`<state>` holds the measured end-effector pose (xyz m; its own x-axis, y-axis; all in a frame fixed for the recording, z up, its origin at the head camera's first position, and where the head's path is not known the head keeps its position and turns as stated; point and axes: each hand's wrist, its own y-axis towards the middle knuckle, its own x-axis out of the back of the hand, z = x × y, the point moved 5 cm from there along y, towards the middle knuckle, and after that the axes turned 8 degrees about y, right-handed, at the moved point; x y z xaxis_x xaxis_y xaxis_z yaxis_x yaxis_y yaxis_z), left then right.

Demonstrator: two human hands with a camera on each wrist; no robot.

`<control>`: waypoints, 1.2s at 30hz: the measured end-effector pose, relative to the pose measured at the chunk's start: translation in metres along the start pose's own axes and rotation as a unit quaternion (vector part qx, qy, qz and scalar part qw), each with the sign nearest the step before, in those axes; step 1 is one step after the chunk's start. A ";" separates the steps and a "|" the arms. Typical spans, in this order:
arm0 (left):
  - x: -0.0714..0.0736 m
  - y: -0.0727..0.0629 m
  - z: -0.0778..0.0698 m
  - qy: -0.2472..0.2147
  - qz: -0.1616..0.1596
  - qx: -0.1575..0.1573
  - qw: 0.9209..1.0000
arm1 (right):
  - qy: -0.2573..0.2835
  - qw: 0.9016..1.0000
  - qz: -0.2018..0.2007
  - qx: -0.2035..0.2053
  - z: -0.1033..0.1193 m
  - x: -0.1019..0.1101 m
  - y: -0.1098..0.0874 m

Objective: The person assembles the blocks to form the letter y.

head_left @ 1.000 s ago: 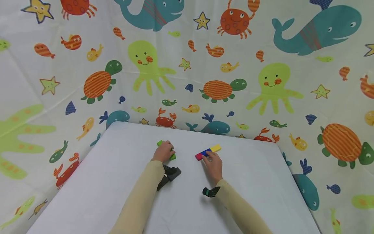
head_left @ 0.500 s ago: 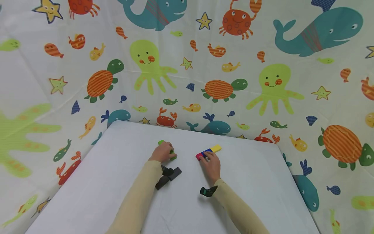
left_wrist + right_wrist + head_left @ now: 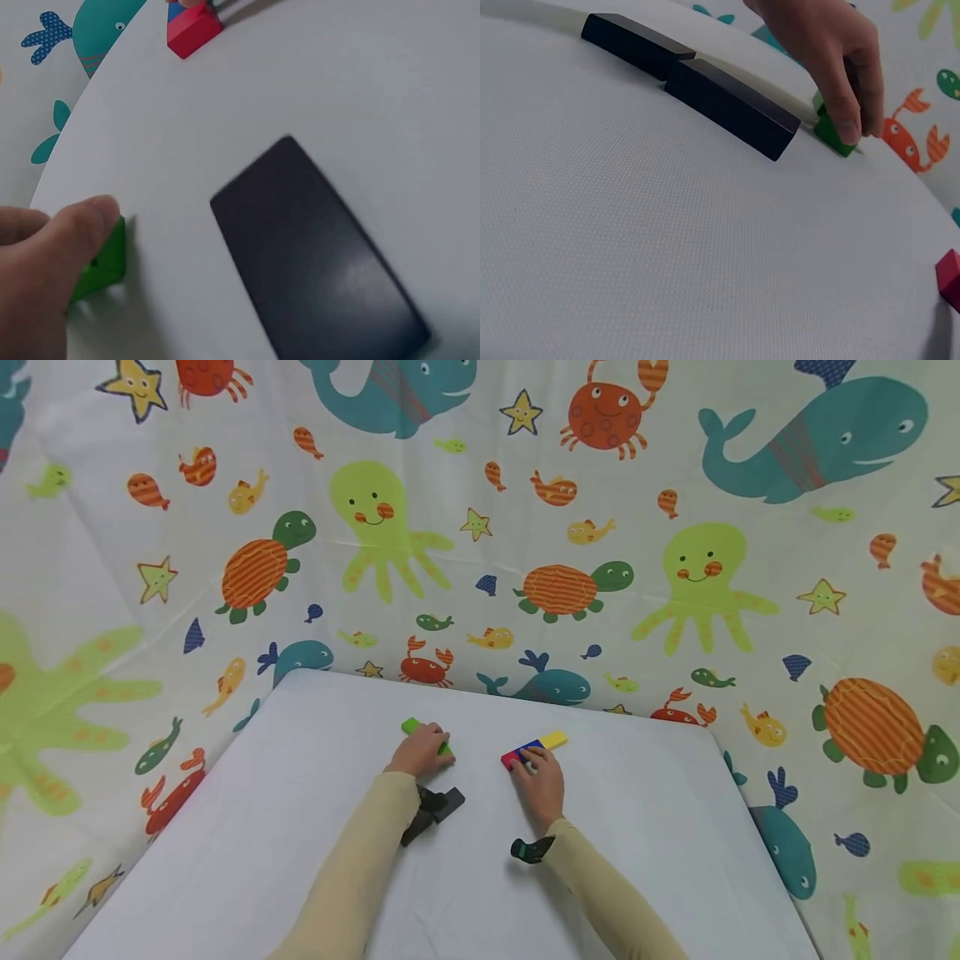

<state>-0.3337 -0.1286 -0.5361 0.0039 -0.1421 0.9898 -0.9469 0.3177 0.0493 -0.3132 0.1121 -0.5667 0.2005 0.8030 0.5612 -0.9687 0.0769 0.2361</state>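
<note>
My left hand [image 3: 422,752] is over a green block [image 3: 446,749], thumb and fingers pinching it near its close end; part of the green lies under the hand. In the left wrist view the thumb rests against the green block [image 3: 111,259]. To the right, a row of blocks slants away: a red block [image 3: 510,761], a blue block [image 3: 534,746] and a yellow block [image 3: 554,739]. My right hand [image 3: 543,783] pinches the blue part of that row, its thumb side close to the red block. The right wrist view does not show the right hand's fingers.
Two black blocks [image 3: 449,806] lie nearly end to end beside the left wrist, partly under its dark wrist camera. The white table [image 3: 637,810] meets a cloth backdrop [image 3: 465,527] printed with sea animals at its back and sides.
The left fingers have shifted slightly on the green block, baring more of its top. The right hand has moved a little left along the row, toward the red block. The row has barely moved.
</note>
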 end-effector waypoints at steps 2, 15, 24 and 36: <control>-0.002 0.001 -0.001 -0.016 -0.012 0.011 1.000 | -0.004 1.000 0.000 0.003 0.000 0.000 0.000; -0.010 0.014 -0.013 -0.105 0.002 0.022 0.994 | 0.002 1.000 -0.007 0.014 -0.005 0.000 0.003; -0.015 0.022 -0.023 -0.186 -0.052 0.052 0.980 | -0.001 0.999 -0.012 0.036 -0.003 0.000 0.007; -0.019 0.035 -0.034 -0.179 -0.017 0.040 0.983 | -0.014 1.000 -0.012 0.019 -0.005 -0.002 0.007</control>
<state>-0.3556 -0.0830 -0.5486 -0.0632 -0.4760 0.8772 -0.9703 0.2348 0.0575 -0.3213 0.1137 -0.5698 0.2273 0.7847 0.5767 -0.9575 0.0720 0.2794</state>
